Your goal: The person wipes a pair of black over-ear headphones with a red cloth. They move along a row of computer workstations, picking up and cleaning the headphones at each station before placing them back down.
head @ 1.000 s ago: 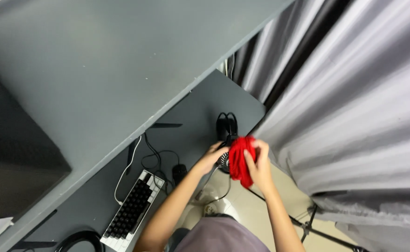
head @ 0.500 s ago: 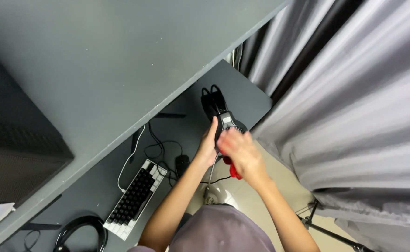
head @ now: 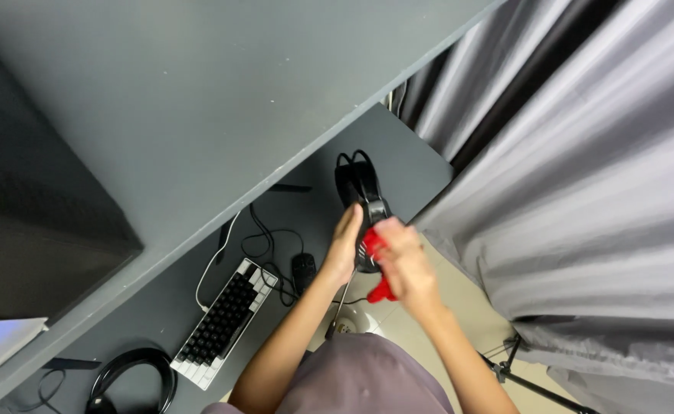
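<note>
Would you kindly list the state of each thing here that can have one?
Headset: held up over the desk by the left hand.
Red cloth: bunched in the right hand, against the headset.
Keyboard: flat on desk, cabled.
Second headset: lying on desk.

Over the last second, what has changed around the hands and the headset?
The red cloth, first bunched large over the black headset, is now mostly hidden under the right hand, which has slid down the earcup. The left hand has moved from behind the cloth to lie flat against the headset's side. The keyboard, mouse and second headset stayed put.
</note>
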